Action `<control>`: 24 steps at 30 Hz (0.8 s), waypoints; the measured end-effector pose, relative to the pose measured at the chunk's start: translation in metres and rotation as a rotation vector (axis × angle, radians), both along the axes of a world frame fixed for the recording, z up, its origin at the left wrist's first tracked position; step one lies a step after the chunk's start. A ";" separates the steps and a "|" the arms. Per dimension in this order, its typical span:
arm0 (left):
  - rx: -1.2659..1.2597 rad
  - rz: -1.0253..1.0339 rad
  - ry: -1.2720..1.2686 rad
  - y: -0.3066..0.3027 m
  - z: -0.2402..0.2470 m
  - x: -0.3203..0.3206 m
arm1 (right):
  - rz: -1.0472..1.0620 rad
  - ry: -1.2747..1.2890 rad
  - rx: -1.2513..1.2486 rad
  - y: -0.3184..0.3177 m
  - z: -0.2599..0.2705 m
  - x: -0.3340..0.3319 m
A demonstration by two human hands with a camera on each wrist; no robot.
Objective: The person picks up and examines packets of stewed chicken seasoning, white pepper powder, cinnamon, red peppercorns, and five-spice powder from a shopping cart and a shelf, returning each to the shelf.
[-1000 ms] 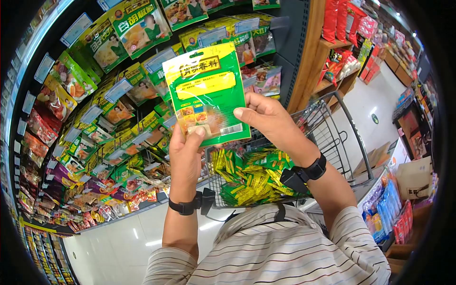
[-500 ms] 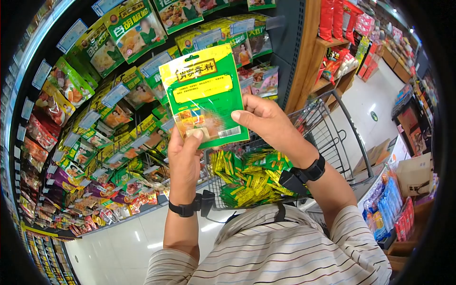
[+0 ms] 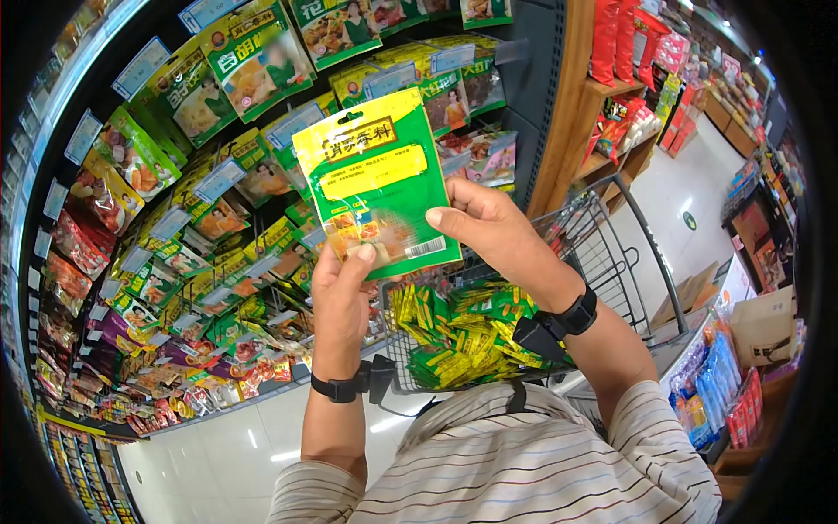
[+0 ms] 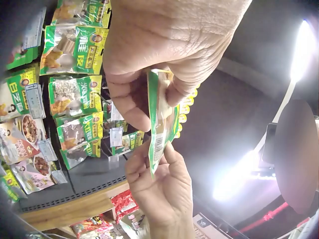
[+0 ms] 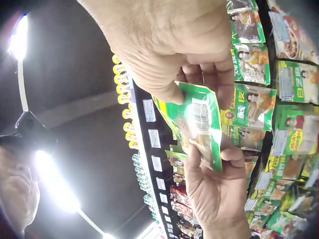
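A green and yellow spice packet (image 3: 375,188) is held up in front of the shelf, its printed back with a barcode facing the head view. My left hand (image 3: 342,284) pinches its lower left corner, thumb on the near face. At the lower right edge, my right hand (image 3: 489,223) pinches the packet between thumb and curled fingers. In the left wrist view the packet (image 4: 162,114) shows nearly edge-on between both hands. The right wrist view shows the barcode side of the packet (image 5: 199,119), with a pale piece visible through its clear window.
Below the hands stands a wire shopping cart (image 3: 611,271) with many similar green and yellow packets (image 3: 471,336). Hanging seasoning packets (image 3: 257,65) fill the shelf ahead and left. A wooden shelf (image 3: 559,105) with red bags (image 3: 605,44) stands on the right.
The packet has dipped slightly in the head view and its top tilts a little. Both hands keep their hold on it.
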State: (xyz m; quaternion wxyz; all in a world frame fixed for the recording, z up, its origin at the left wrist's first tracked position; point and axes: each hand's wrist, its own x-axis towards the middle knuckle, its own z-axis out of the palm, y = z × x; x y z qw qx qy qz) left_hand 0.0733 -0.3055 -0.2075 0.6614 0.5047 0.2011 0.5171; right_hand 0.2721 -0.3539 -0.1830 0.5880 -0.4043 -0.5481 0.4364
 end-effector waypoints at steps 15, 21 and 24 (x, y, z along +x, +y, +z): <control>0.070 -0.084 -0.112 0.030 0.013 -0.020 | 0.240 0.485 -0.132 0.031 0.034 -0.018; 0.015 -0.142 -0.027 0.051 0.018 -0.015 | 0.478 0.527 -0.206 0.048 0.028 -0.044; 0.162 -0.222 -0.062 0.044 0.045 -0.016 | 0.534 0.510 -0.233 0.054 0.027 -0.053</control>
